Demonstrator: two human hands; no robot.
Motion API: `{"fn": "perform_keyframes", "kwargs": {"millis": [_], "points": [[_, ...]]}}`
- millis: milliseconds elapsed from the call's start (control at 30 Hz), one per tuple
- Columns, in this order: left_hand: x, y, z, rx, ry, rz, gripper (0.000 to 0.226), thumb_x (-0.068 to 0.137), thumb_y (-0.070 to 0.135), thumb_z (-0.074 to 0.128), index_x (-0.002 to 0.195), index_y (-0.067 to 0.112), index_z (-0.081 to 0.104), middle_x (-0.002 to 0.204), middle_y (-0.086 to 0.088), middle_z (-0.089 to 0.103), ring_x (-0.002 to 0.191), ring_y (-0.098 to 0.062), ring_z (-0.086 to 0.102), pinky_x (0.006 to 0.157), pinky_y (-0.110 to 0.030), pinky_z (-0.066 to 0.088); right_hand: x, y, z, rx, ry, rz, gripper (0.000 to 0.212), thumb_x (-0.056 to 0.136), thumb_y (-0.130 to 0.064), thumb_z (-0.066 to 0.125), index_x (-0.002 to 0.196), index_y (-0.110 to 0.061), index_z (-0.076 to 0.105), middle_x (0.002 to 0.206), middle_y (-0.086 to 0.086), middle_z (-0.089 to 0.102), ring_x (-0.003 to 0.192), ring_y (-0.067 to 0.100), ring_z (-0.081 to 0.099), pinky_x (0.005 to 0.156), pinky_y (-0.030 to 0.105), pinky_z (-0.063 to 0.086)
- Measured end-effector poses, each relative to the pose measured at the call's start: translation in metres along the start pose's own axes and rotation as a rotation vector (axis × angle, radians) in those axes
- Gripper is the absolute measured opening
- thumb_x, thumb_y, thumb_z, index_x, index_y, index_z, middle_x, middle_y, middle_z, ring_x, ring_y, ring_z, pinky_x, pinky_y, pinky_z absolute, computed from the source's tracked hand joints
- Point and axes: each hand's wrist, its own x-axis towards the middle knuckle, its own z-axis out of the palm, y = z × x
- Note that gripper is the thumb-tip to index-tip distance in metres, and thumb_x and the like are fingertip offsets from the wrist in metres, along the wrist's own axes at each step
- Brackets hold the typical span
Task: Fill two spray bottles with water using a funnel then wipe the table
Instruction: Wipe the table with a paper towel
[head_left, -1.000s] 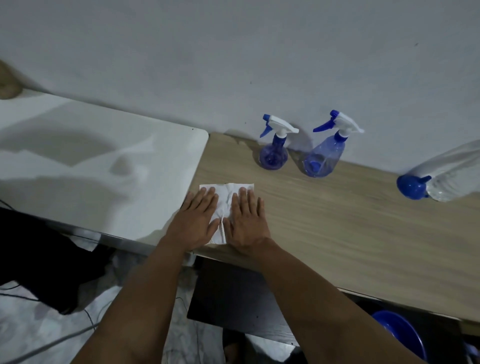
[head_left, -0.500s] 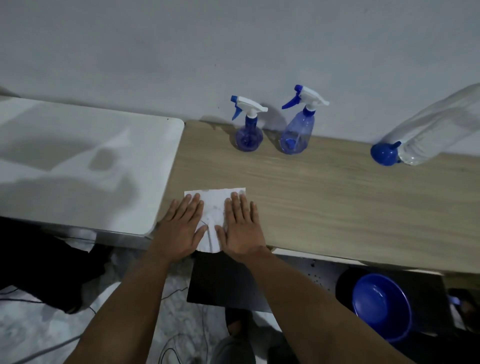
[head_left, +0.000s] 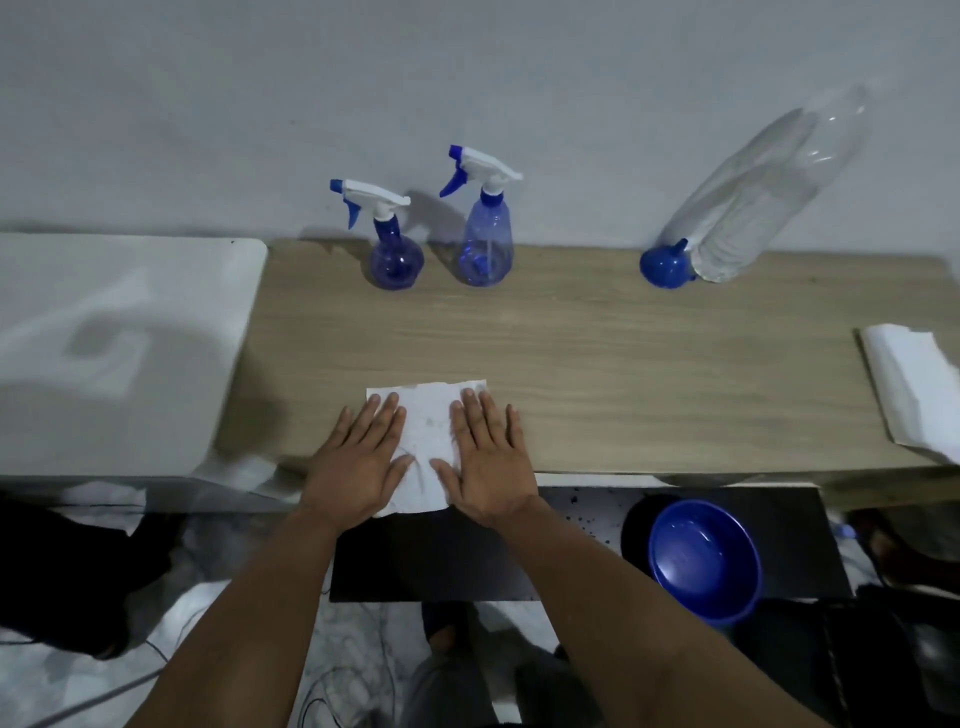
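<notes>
Wiping is what I am judging to be underway: both spray bottles, round (head_left: 393, 260) and tall (head_left: 487, 244), are standing capped by the wall, so filling looks done. I am pressing one paper towel (head_left: 428, 436) at the wooden table's (head_left: 623, 364) near edge, left hand (head_left: 358, 462) and right hand (head_left: 491, 462) lying flat, fingers spread, grasping nothing. One blue funnel (head_left: 666, 266) and one clear bottle (head_left: 763, 197) are standing aside.

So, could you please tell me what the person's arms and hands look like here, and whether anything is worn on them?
Both forearms are bare up to the bottom edge of the picture: no sleeves show. The left hand and right hand wear no gloves, and no rings, watch or bracelets can be seen on fingers or wrists. The fingernails look short and unpainted. No markings are visible.
</notes>
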Motion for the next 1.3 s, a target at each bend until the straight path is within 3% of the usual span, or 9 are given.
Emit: {"fn": "perform_keyframes", "kwargs": {"millis": [133, 333, 967, 1167, 1300], "points": [[0.026, 0.041, -0.003, 0.007, -0.004, 0.045, 0.072, 0.104, 0.056, 0.012, 0.161, 0.012, 0.016, 0.17, -0.004, 0.002, 0.158, -0.022, 0.0, 0.126, -0.052, 0.015, -0.019, 0.044, -0.012, 0.008, -0.016, 0.047, 0.084, 0.104, -0.066, 0.015, 0.168, -0.014, 0.001, 0.174, 0.006, -0.015, 0.161, 0.025, -0.02, 0.127, 0.055, -0.015], [0.066, 0.115, -0.012, 0.016, -0.003, 0.107, 0.072, 0.104, 0.055, 0.017, 0.16, 0.011, 0.023, 0.17, -0.005, 0.009, 0.157, -0.025, 0.006, 0.124, -0.057, 0.015, -0.052, 0.121, -0.031, 0.003, -0.03, 0.116, 0.083, 0.104, -0.067, 0.012, 0.169, -0.017, -0.002, 0.175, 0.005, -0.016, 0.161, 0.023, -0.02, 0.127, 0.06, -0.012], [0.171, 0.349, -0.023, 0.055, -0.005, 0.312, 0.072, 0.104, 0.056, 0.014, 0.16, 0.011, 0.02, 0.17, -0.005, 0.003, 0.158, -0.024, -0.002, 0.124, -0.06, 0.009, -0.158, 0.343, -0.07, 0.042, -0.001, 0.351, 0.082, 0.102, -0.067, 0.01, 0.168, -0.021, -0.007, 0.176, 0.002, -0.018, 0.161, 0.022, -0.021, 0.125, 0.065, -0.012], [0.202, 0.408, -0.028, 0.048, 0.016, 0.365, 0.071, 0.104, 0.055, 0.017, 0.159, 0.01, 0.024, 0.17, -0.006, 0.009, 0.157, -0.026, 0.006, 0.123, -0.062, 0.013, -0.186, 0.389, -0.083, 0.036, 0.006, 0.44, 0.08, 0.105, -0.064, 0.013, 0.169, -0.019, -0.006, 0.176, 0.003, -0.016, 0.162, 0.023, -0.019, 0.125, 0.066, -0.013], [0.216, 0.44, -0.033, 0.051, 0.005, 0.398, 0.072, 0.103, 0.054, 0.011, 0.16, 0.011, 0.017, 0.171, -0.006, 0.005, 0.158, -0.026, 0.001, 0.123, -0.062, 0.01, -0.202, 0.411, -0.088, 0.049, -0.001, 0.515, 0.077, 0.107, -0.062, 0.013, 0.169, -0.02, -0.006, 0.176, 0.001, -0.017, 0.161, 0.021, -0.02, 0.125, 0.066, -0.01]]}}
